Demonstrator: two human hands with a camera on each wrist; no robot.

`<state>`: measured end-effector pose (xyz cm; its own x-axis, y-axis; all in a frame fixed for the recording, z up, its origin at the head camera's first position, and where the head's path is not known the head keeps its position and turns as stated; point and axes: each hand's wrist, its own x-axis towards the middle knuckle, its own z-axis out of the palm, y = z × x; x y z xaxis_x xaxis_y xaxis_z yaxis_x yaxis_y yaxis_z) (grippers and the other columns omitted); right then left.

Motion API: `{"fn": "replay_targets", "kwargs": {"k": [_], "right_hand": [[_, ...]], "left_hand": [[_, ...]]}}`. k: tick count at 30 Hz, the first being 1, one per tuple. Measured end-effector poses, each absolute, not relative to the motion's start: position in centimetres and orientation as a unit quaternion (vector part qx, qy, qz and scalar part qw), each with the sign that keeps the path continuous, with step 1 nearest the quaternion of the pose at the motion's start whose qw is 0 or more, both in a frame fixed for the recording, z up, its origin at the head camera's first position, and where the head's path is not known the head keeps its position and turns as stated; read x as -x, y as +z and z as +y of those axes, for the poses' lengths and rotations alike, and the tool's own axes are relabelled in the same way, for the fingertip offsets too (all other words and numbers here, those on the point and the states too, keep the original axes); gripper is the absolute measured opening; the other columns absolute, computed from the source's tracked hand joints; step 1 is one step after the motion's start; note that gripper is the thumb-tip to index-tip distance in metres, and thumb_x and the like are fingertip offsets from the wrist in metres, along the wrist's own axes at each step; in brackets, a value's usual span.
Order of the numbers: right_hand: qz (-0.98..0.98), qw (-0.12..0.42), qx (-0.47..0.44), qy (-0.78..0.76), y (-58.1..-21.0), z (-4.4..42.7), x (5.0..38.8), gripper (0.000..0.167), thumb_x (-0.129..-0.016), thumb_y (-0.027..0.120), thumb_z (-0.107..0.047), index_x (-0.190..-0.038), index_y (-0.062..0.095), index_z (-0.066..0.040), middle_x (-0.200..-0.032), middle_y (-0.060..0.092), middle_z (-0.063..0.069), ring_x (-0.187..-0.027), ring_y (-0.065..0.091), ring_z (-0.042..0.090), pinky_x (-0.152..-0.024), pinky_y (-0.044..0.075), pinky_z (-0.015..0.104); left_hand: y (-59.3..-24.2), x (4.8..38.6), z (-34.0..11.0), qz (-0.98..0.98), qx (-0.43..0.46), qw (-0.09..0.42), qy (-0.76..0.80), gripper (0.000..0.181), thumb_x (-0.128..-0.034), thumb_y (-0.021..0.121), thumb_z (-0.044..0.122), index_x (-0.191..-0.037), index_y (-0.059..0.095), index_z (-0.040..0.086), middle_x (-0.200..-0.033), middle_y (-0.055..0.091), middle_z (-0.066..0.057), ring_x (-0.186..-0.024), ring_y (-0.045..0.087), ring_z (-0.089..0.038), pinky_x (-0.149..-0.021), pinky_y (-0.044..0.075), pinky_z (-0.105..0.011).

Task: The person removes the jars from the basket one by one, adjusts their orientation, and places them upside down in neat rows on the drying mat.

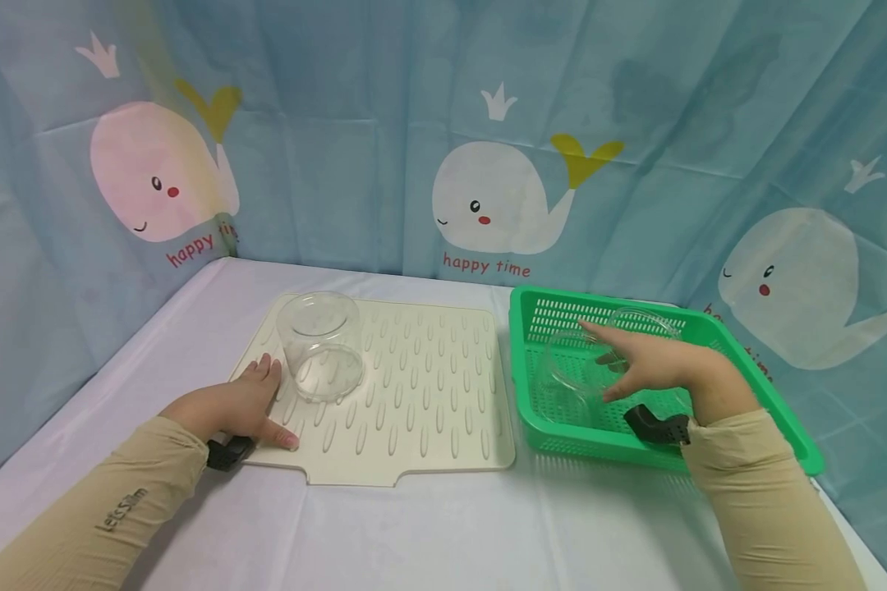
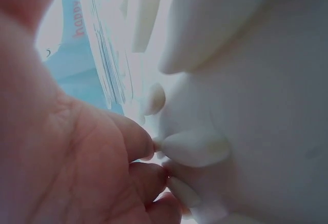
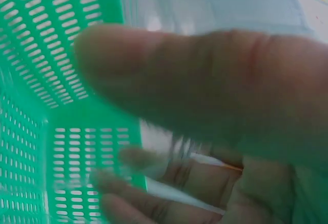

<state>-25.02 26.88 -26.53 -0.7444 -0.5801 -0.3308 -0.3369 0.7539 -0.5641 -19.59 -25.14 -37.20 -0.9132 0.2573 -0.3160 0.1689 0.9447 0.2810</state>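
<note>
My left hand (image 1: pixel 240 406) rests on the left edge of a cream draining board (image 1: pixel 429 460) with raised oval ridges, its fingers spread. Just beside the fingertips, a clear plastic tub (image 1: pixel 321 349) stands on the board; which end is up I cannot tell. Over a green slotted basket (image 1: pixel 599 443) hovers my right hand (image 1: pixel 654 361), thumb and fingers apart. Beneath and behind it in the basket are clear containers (image 1: pixel 565 398), partly hidden by the hand. In the right wrist view the thumb (image 3: pixel 169 75) stands well apart from the fingers, and nothing shows held between them.
A white cloth (image 1: pixel 458 533) covers the table. Behind it hangs a blue curtain (image 1: pixel 340 189) printed with whales. The basket stands to the right of the board, with a narrow gap between them. Each wrist wears a black camera mount (image 1: pixel 229 451).
</note>
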Motion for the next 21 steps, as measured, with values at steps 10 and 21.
{"fn": "replay_targets", "kwargs": {"k": [10, 21], "right_hand": [[0.891, 0.236, 0.288, -0.261, -27.2, 26.8, 26.2, 0.082, -0.076, 0.074, -0.025, -0.140, 0.027, -0.006, -0.141, 0.035, 0.018, -0.125, 0.039, 0.038, -0.094, 0.042, 0.045], [0.854, 0.238, 0.325, -0.329, -26.9, 27.1, 26.4, 0.076, -0.077, 0.074, -0.018, -0.136, 0.029, -0.005, -0.141, 0.034, 0.016, -0.130, 0.032, 0.034, -0.094, 0.042, 0.028]], "left_hand": [[-37.5, 19.7, -25.3, 0.970, -0.105, 0.178, 0.127, 0.138, -0.0538, 0.070, 0.068, -0.133, 0.006, -0.024, -0.137, -0.003, -0.046, -0.127, 0.000, -0.058, -0.102, 0.010, -0.064], [-37.8, 20.0, -25.4, 0.971, -0.112, 0.172, 0.125, 0.138, -0.0540, 0.069, 0.069, -0.133, 0.006, -0.025, -0.136, -0.002, -0.047, -0.126, 0.001, -0.059, -0.101, 0.011, -0.065]]}}
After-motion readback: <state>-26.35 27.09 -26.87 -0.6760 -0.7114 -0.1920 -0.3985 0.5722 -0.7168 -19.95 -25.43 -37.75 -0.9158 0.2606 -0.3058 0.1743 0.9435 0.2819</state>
